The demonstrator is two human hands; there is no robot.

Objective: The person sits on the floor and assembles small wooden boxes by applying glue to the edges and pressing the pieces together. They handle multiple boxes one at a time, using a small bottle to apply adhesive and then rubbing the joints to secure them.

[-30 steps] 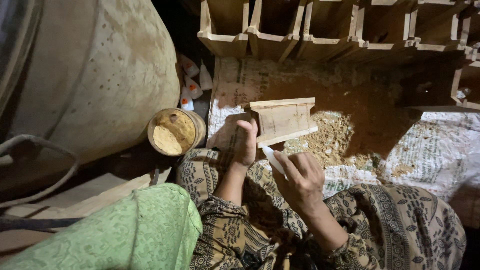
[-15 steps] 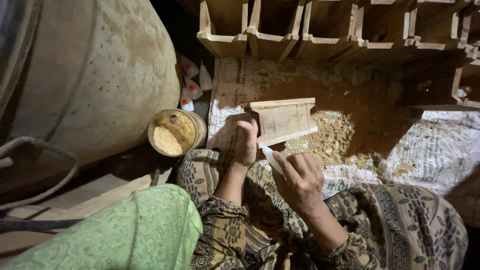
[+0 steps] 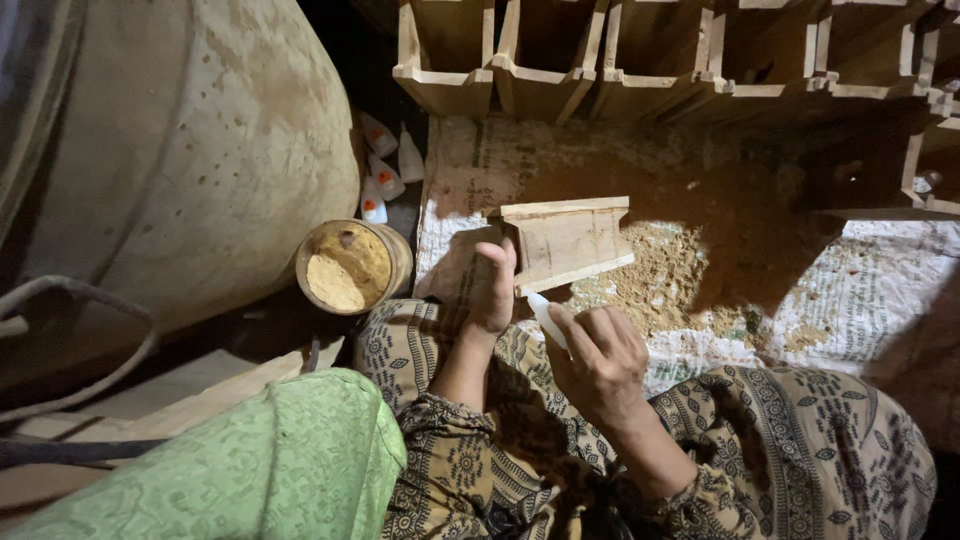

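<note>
My left hand [image 3: 492,290] grips the left end of a small wooden channel-shaped piece [image 3: 570,240], holding it over a woven sack [image 3: 880,290] spread on the floor. My right hand [image 3: 600,362] holds a small white squeeze bottle [image 3: 545,315], its tip pointing at the near edge of the wooden piece. Sawdust [image 3: 660,285] is piled on the sack just right of the piece. Both forearms rest above my lap in patterned brown cloth.
A round tin of yellow powder [image 3: 348,268] stands left of my left hand. Several small white bottles [image 3: 385,175] lie behind it. A row of wooden frames [image 3: 640,70] lines the far side. A large pale drum [image 3: 190,150] fills the left; green cloth [image 3: 240,470] lies near.
The wooden piece has tilted slightly and my right hand with the bottle has edged closer to its near edge. Little else moved.
</note>
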